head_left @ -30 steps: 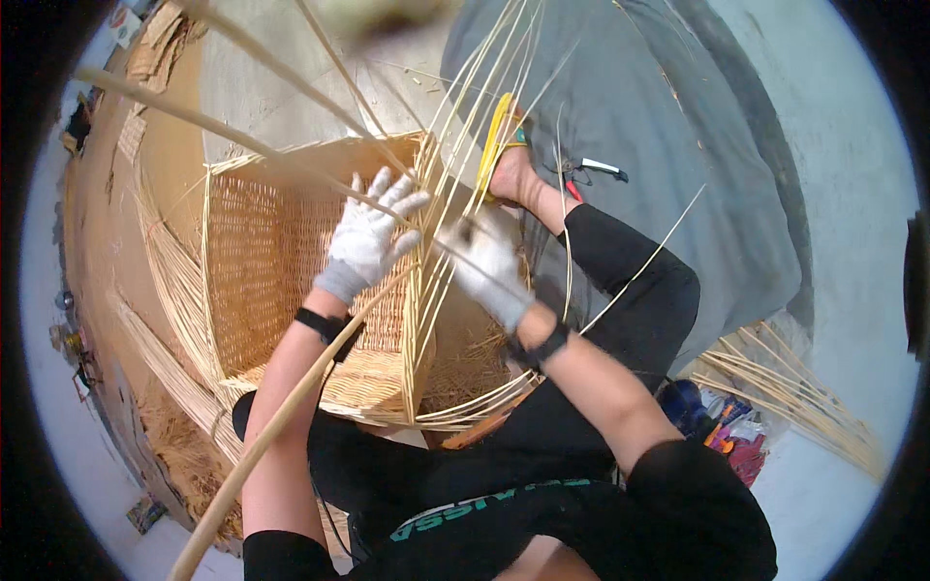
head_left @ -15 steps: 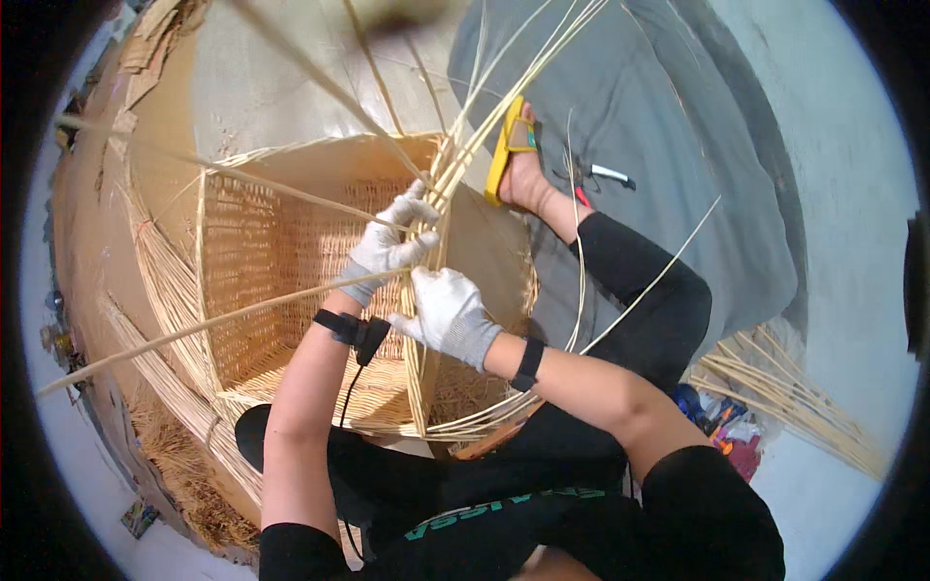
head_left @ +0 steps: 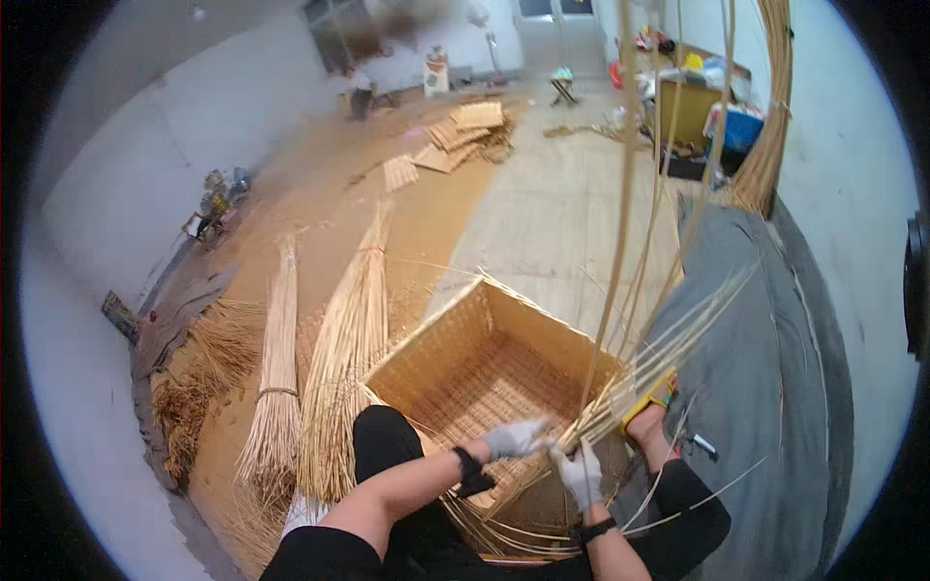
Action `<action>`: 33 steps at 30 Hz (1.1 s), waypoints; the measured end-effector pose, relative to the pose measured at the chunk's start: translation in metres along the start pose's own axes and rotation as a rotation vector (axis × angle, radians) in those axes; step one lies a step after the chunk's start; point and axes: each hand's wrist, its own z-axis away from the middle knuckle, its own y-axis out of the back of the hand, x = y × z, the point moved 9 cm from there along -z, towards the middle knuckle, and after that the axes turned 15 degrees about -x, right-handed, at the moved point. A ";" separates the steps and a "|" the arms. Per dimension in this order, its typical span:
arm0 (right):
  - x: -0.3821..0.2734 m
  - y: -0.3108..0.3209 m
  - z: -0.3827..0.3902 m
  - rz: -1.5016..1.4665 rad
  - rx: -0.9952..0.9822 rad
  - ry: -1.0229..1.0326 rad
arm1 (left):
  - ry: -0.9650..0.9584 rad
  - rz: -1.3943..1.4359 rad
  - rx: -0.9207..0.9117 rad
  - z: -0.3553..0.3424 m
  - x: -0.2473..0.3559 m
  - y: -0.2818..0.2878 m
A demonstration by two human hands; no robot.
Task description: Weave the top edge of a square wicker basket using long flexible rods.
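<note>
A square wicker basket (head_left: 441, 339) stands tilted in front of me, its open top towards me. Long pale wicker canes (head_left: 668, 363) fan out from its near right corner, several rising tall. My right hand (head_left: 579, 474), in a white glove, is closed round canes at that corner. My left hand (head_left: 515, 439), also gloved, is beside it over the basket's near rim. Motion smears its fingers, so whether they grip a cane is unclear. Black straps circle both wrists.
Two bundles of canes (head_left: 349, 339) lie at left, with a loose pile of fibre (head_left: 184, 416) beyond. Woven panels (head_left: 465, 136) are stacked farther back. A grey cloth (head_left: 775, 387) covers the floor at right, holding a white-handled tool (head_left: 704, 445). A tall cane bundle (head_left: 772, 116) leans by the wall.
My view has lifted and swung, bringing the far room in. The basket now appears turned and lower right. My left hand has moved off the upper canes to the near rim.
</note>
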 end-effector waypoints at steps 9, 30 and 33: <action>0.098 0.009 -0.021 -0.340 0.092 -0.040 | 0.432 -0.014 -0.432 0.078 -0.030 -0.104; 0.055 -0.029 -0.006 -0.198 -0.669 -0.265 | 0.492 0.065 -0.581 0.124 -0.023 -0.123; 0.047 -0.026 0.002 -0.262 -0.656 -0.215 | 0.506 -0.028 -0.659 0.113 -0.011 -0.121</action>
